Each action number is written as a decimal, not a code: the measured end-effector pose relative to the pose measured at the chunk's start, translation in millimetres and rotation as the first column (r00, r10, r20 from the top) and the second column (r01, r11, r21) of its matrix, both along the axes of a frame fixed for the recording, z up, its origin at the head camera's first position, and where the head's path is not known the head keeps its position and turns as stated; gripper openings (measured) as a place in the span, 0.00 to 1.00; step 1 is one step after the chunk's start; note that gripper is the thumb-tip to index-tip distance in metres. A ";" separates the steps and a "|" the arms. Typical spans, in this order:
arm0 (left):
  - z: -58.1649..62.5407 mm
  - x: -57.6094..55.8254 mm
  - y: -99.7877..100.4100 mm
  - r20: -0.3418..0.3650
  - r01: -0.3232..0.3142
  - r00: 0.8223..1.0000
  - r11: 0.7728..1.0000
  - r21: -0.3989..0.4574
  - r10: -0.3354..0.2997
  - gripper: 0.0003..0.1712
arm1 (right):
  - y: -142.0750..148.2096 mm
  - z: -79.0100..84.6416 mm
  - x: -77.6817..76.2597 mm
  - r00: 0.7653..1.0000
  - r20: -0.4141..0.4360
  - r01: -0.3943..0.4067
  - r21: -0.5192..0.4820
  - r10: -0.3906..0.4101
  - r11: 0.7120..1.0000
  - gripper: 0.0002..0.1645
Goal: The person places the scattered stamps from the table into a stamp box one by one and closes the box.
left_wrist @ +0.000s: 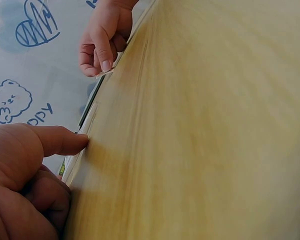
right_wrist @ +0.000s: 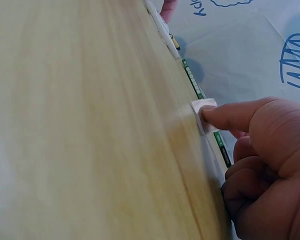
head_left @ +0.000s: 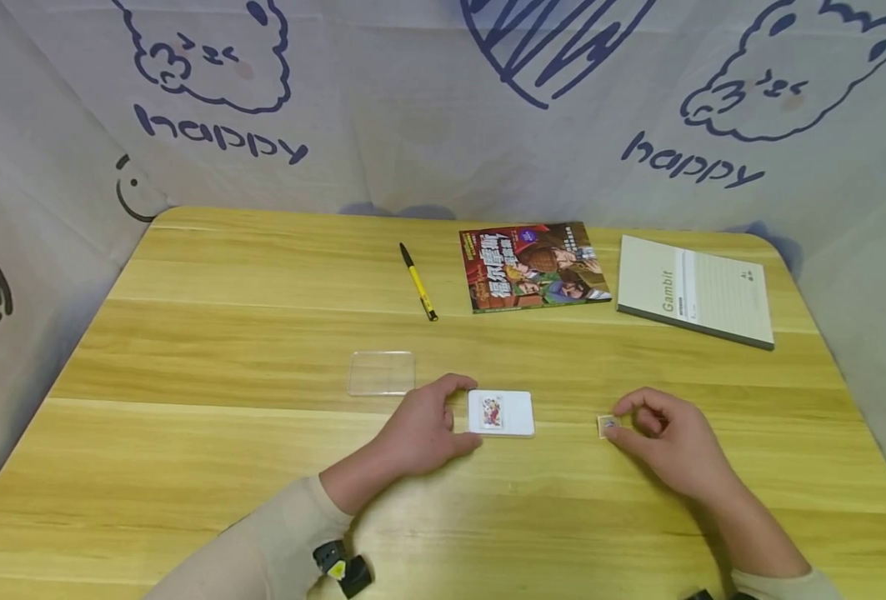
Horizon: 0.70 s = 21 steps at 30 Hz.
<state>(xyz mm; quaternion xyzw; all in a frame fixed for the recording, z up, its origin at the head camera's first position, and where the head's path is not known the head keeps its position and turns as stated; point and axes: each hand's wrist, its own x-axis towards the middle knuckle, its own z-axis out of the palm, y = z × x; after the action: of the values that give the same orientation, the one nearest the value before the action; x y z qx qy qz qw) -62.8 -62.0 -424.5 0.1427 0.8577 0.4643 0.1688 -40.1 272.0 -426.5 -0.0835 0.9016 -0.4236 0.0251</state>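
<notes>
My left hand (head_left: 422,427) holds a small flat white case (head_left: 519,414) at its left end, index finger at the far corner and thumb at the near one. On the case's left half lies a stamp-like picture (head_left: 491,412) with colourful figures. Off to the right, my right hand (head_left: 671,437) pinches a second small stamp-like piece (head_left: 605,427) between thumb and index finger, just above the table. In the right wrist view this piece (right_wrist: 196,106) shows its pale side, partly covered by the thumb. A clear rectangular plastic lid (head_left: 380,373) lies left of the case.
A yellow and black pen (head_left: 418,282) lies farther back on the wooden table (head_left: 225,333). Beside it are a colourful comic-style book (head_left: 536,267) and a beige notebook (head_left: 693,292). White cloth (head_left: 412,150) with drawings hangs behind the table.
</notes>
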 end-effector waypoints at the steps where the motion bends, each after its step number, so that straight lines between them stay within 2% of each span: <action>1: 0.0 0.0 0.0 0.000 0.000 1.000 1.000 0.001 0.000 0.39 | 0.1 -0.2 -0.2 1.000 0.006 0.003 -0.002 -0.003 1.000 0.10; 9: -0.5 -0.3 -0.4 0.009 -0.005 1.000 1.000 0.015 0.005 0.40 | 0.0 0.9 -3.2 0.998 0.061 0.018 -0.038 -0.016 0.999 0.08; 15: 0.2 -0.3 -0.5 0.009 -0.001 1.000 1.000 0.017 0.001 0.39 | -5.2 3.1 -6.0 0.999 0.052 0.020 -0.076 -0.016 0.997 0.08; 21: 0.6 0.0 -0.3 0.015 0.001 1.000 1.000 0.018 -0.001 0.39 | -13.8 4.8 -8.8 0.995 0.098 0.007 -0.159 0.009 0.987 0.15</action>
<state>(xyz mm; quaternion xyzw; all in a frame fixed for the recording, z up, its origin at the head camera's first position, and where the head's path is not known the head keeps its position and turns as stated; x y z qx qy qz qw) -62.9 -62.3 -423.9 0.1414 0.8521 0.4730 0.1740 -48.9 258.2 -421.7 -0.0649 0.8626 -0.4978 0.0630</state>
